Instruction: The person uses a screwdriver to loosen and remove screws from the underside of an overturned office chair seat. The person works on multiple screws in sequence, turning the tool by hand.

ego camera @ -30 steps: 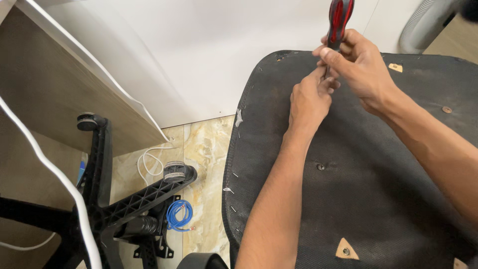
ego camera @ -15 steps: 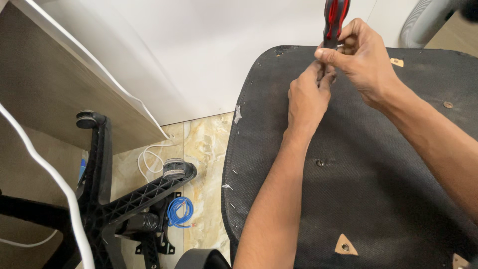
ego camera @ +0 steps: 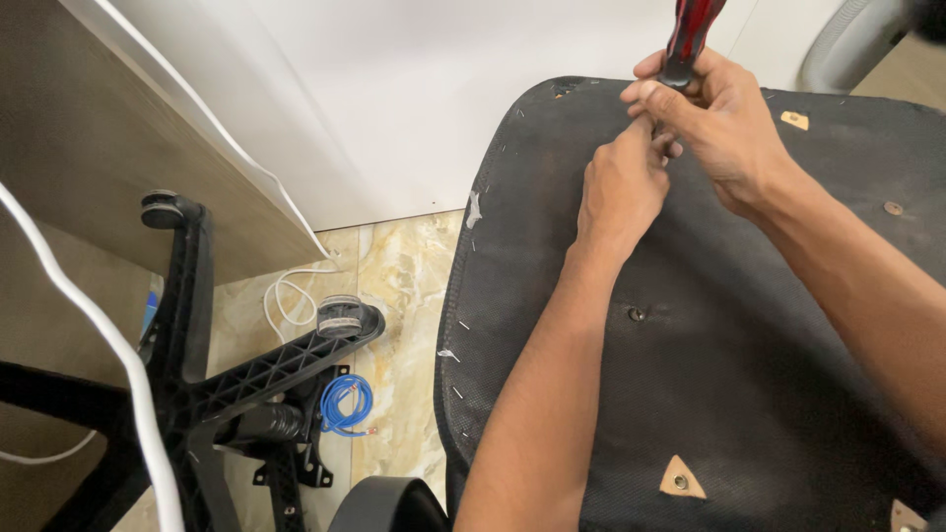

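Observation:
An upturned chair seat (ego camera: 749, 374) with black fabric stapled over its underside fills the right half of the view. My right hand (ego camera: 724, 123) grips a screwdriver with a red and black handle (ego camera: 693, 34), held upright near the seat's far edge. My left hand (ego camera: 621, 187) pinches around the screwdriver's shaft just under the right hand, knuckles resting on the fabric. The tip is hidden between my fingers. A screw hole (ego camera: 637, 315) shows in the seat near my left forearm.
A black five-star chair base (ego camera: 246, 379) with castors lies on the marble-patterned floor at left. A coiled blue cable (ego camera: 345, 404) and a white cable (ego camera: 286, 300) lie beside it. A wooden desk panel (ego camera: 108, 148) and white wall stand behind.
The view has shifted slightly; both hands stay together on the screwdriver. The handle has tilted a little to the right and the right fingers have regripped it.

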